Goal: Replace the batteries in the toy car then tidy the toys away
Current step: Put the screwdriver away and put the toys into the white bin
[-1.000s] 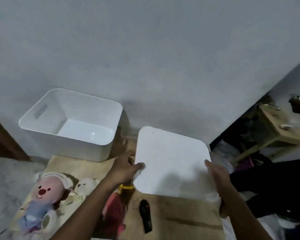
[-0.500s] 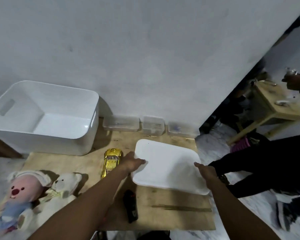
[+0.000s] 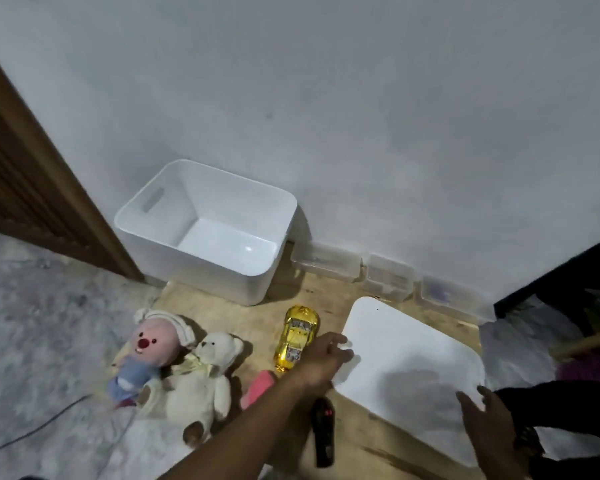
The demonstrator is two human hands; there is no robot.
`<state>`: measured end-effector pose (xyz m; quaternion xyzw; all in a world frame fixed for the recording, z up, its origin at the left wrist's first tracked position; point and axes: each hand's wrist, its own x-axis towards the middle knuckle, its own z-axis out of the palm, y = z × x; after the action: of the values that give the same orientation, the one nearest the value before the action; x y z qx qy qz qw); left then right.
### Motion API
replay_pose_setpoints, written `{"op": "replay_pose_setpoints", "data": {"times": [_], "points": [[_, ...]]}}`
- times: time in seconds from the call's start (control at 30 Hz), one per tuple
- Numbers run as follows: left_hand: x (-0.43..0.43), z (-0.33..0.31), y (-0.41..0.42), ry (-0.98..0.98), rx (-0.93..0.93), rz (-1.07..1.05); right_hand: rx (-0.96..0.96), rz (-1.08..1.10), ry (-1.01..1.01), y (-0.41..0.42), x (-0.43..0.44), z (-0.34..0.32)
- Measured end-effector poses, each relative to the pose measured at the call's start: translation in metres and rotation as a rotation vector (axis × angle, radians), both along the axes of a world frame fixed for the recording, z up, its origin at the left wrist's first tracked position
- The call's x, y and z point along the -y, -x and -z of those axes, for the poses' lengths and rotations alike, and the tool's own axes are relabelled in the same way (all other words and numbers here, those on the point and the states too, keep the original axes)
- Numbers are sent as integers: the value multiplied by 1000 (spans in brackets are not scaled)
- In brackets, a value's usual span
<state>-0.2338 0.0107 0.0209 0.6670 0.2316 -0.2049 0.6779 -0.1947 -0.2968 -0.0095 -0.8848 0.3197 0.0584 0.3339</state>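
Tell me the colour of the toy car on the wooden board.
Shiny metallic gold; the toy car shows clearly in the head view.

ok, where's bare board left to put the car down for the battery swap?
Free: the strip between the white bin and the yellow car, running toward the clear boxes. Also the near edge beside the black remote. Crowded: left side, with both plush toys; right side, under the white lid.
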Motion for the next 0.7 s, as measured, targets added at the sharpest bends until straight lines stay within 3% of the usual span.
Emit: {"op": "replay_pose_setpoints", "data": {"times": [0.07, 0.17, 0.3, 0.4, 0.47, 0.53, 0.63, 0.7], "points": [[-20, -10, 29, 136, 30, -68, 112, -106, 29, 16, -40, -6], [-64, -25, 72, 83, 122, -137, 124, -319, -50, 38, -108, -25], [-138, -27, 115, -219, 233, -204, 58, -719, -170, 66, -192, -31], [-186, -31, 132, -413, 305, -361, 136, -1005, -140, 84, -253, -29], [-216, -29, 138, -570, 327, -458, 117, -1094, -244, 92, -293, -32], [-242, -17, 138, -803, 242, -416, 29, -1117, -323, 96, -329, -31], [-262, 14, 135, -977, -82, -141, -48, -1210, -69, 101, -373, -15], [-261, 43, 138, -991, -111, -14, -91, -1223, 40, 106, -392, -4]]}}
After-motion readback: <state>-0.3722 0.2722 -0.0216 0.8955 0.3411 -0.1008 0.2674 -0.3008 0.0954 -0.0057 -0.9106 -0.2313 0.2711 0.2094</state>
